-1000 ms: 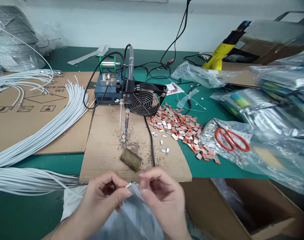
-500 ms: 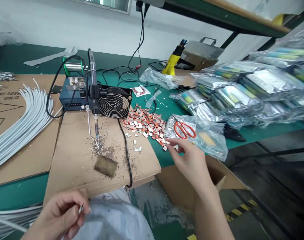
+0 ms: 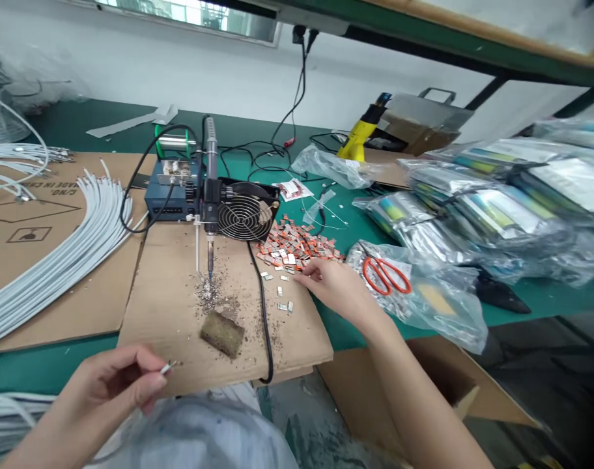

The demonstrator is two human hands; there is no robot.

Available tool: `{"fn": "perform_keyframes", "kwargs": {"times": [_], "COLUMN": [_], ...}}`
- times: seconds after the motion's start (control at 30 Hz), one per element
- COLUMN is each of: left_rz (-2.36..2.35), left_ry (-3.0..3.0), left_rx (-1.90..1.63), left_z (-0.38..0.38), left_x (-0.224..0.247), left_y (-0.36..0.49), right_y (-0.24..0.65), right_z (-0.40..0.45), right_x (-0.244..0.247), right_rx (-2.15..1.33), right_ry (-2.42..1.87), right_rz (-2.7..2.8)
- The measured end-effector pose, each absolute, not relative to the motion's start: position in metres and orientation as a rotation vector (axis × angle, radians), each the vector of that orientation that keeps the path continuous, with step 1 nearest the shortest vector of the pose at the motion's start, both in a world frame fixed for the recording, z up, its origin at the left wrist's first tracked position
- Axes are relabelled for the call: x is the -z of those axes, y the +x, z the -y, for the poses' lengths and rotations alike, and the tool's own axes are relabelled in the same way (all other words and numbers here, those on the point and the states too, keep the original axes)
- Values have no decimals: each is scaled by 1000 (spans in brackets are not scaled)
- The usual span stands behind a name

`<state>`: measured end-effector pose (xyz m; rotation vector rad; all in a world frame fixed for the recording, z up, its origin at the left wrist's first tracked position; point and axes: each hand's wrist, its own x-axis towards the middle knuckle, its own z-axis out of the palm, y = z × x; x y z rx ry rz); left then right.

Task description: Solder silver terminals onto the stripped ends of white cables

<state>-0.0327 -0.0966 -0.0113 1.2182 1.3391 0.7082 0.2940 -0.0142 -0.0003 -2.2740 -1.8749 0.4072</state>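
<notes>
My left hand (image 3: 114, 384), low in the view, pinches a white cable (image 3: 167, 369) near its end, and the bare wire tip sticks out past the fingers. My right hand (image 3: 333, 283) is at the front edge of a pile of small orange-and-silver connectors (image 3: 290, 244). Its thumb and forefinger are closed together; whether a piece is between them I cannot make out. Several loose silver connectors (image 3: 280, 291) lie on the cardboard just left of those fingertips. A soldering iron (image 3: 210, 195) stands upright in a holder, tip down over solder crumbs.
A brown sponge (image 3: 223, 334) and a black cord (image 3: 262, 312) lie on the cardboard (image 3: 170, 326). Behind are a blue soldering station (image 3: 170, 195) and a fan (image 3: 245, 218). White cables (image 3: 77, 254) lie left; orange-handled scissors (image 3: 387, 277) and bagged packs (image 3: 497, 195) are right.
My right hand has moved left along the front of the connector pile. My left hand has turned, bringing the cable end out toward the cardboard. The view has shifted slightly.
</notes>
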Motion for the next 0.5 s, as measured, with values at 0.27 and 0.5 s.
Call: {"fn": "perform_keyframes", "kwargs": {"times": [0.27,0.5], "left_rz": [-1168,-1130], "left_ry": [1419,1457], "left_rx": [-347,-293], "left_z": [17,-16], "left_x": [-13,-8], "left_y": [-18,-4], "right_y": [292,228], "right_z": [25,36], "right_x": [1,-2], "right_rx": [-502,-1032], "right_ry": [-2007,-1615], "right_rz": [1784,1791]}}
